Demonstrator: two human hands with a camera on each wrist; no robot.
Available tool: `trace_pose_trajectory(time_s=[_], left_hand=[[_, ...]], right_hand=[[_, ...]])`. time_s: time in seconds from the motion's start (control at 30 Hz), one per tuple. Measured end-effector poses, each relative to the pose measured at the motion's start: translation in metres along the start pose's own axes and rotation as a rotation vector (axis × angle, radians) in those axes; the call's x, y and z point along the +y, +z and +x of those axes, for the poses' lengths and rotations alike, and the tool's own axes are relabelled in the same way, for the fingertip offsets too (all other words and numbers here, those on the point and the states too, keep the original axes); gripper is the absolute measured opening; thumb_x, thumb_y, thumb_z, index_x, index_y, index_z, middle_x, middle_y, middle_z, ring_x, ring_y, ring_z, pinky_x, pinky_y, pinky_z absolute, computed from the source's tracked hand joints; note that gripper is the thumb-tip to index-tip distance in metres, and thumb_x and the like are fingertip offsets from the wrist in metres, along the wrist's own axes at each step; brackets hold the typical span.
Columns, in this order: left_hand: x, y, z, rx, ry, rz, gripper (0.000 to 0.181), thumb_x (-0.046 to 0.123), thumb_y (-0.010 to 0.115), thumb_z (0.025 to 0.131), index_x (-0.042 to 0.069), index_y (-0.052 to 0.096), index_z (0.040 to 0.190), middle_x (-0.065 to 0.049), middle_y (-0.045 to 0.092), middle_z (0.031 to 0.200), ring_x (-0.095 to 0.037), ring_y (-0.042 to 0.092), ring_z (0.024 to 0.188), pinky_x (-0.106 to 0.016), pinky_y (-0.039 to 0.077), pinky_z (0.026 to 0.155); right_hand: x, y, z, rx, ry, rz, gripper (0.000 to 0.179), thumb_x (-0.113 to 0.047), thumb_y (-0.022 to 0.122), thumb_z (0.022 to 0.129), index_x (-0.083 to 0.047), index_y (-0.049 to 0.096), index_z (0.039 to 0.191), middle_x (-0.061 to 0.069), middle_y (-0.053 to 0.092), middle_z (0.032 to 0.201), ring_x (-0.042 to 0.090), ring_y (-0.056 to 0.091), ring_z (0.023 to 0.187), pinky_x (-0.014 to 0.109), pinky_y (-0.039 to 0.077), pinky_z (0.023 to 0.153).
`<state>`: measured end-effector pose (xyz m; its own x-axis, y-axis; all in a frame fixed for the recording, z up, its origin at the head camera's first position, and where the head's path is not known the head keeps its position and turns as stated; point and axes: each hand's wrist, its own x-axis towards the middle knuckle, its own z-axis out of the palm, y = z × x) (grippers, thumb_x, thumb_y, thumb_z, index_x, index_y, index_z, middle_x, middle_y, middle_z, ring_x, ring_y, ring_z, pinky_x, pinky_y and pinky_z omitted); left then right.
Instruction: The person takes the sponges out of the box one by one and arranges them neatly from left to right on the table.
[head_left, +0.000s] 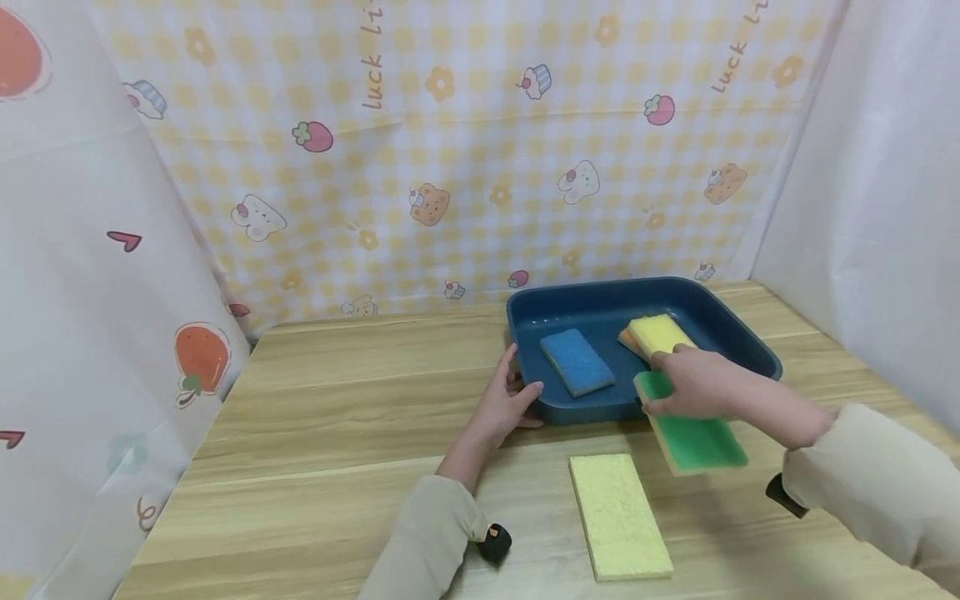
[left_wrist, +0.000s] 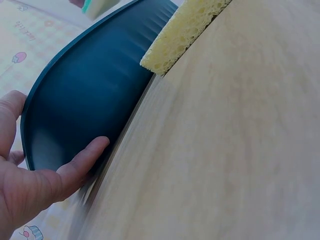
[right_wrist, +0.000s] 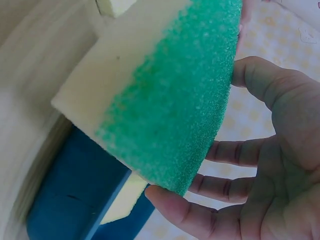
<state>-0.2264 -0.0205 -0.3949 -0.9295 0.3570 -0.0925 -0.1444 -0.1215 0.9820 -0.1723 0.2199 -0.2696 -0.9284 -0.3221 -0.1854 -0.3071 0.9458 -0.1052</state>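
My left hand (head_left: 504, 406) holds the front left corner of a dark blue tray (head_left: 573, 414), thumb on the front wall and fingers along the left side. In my right hand (head_left: 697, 382), a green and pale sponge (right_wrist: 165, 100) is pinched between thumb and fingers, tilted over the tray's front rim. Inside the tray lie a blue sponge (head_left: 576, 362) at the left and a yellow sponge (head_left: 662, 332) on top of an orange one (head_left: 628, 340), partly behind my right hand. A pale yellow sponge (head_left: 621, 517) rests flat on the table before the tray.
The wooden table (head_left: 360, 417) reaches back to a checked, printed cloth (head_left: 450, 125). White cloth hangs at the left (head_left: 67, 275) and right (head_left: 862, 192). Black wrist devices (head_left: 495, 543) are worn at both sleeves.
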Motion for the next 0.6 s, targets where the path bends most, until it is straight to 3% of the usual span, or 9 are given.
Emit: trace_pose_trajectory(time_s=[0.23, 0.6], left_hand=[[0.001, 0.002, -0.002, 0.018, 0.017, 0.01, 0.072, 0.012, 0.054, 0.09, 0.029, 0.01, 0.145, -0.026, 0.025, 0.138, -0.04, 0.047, 0.11, -0.048, 0.052, 0.068], [0.0, 0.002, 0.0, 0.02, 0.019, -0.002, 0.072, 0.011, 0.054, 0.09, 0.029, 0.011, 0.145, -0.025, 0.023, 0.138, -0.039, 0.043, 0.114, -0.048, 0.053, 0.066]], right_hand=[[0.0, 0.013, -0.013, 0.014, 0.002, 0.008, 0.058, -0.038, 0.071, 0.073, 0.005, 0.054, 0.107, 0.016, 0.052, 0.087, 0.018, 0.047, 0.061, 0.03, 0.04, 0.05], [-0.001, 0.038, -0.025, 0.004, 0.005, 0.034, 0.06, -0.038, 0.073, 0.071, 0.005, 0.054, 0.108, 0.021, 0.053, 0.096, 0.021, 0.054, 0.067, 0.035, 0.046, 0.055]])
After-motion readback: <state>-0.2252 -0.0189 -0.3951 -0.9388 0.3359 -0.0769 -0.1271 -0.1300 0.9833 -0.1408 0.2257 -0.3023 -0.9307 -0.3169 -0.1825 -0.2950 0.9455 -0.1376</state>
